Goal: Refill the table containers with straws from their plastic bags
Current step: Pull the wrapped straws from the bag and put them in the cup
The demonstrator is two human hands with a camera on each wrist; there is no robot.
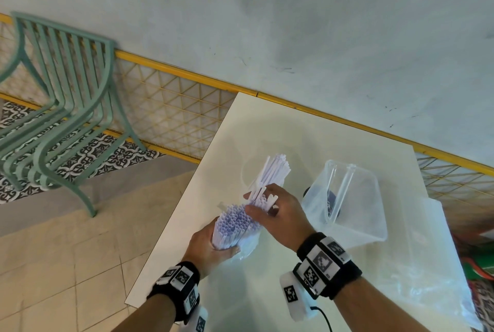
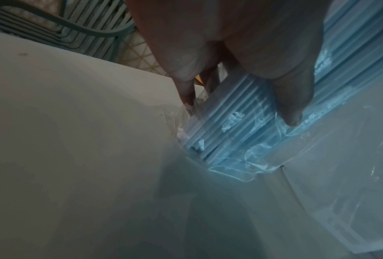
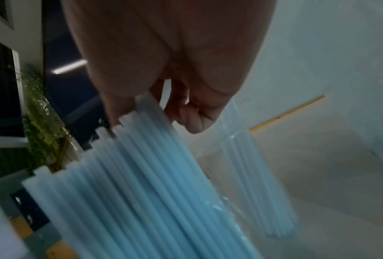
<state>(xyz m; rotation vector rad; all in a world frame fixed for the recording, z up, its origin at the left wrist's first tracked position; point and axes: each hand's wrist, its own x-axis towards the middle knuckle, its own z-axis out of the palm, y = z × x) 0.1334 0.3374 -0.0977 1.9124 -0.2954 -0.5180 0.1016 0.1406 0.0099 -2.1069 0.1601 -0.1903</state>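
On the white table (image 1: 294, 131), my left hand (image 1: 213, 249) grips a clear plastic bag of white straws (image 1: 235, 222) from below, open ends facing up. The left wrist view shows my left hand's (image 2: 241, 110) thumb and fingers wrapped around the bagged straws (image 2: 230, 133). My right hand (image 1: 263, 206) pinches a smaller bunch of straws (image 1: 272, 171) that points up and away from the bag's mouth. The right wrist view has this bunch (image 3: 153, 192) fanning out below my right hand (image 3: 155, 119). A clear plastic container (image 1: 355, 214) stands tilted just to the right, with two thin clear straws inside.
A large crumpled clear plastic bag (image 1: 441, 265) lies at the table's right side. Something dark (image 1: 331, 203) shows through the container. Stacked green metal chairs (image 1: 61, 107) stand on the floor to the left. A yellow mesh railing (image 1: 173, 107) runs behind the table.
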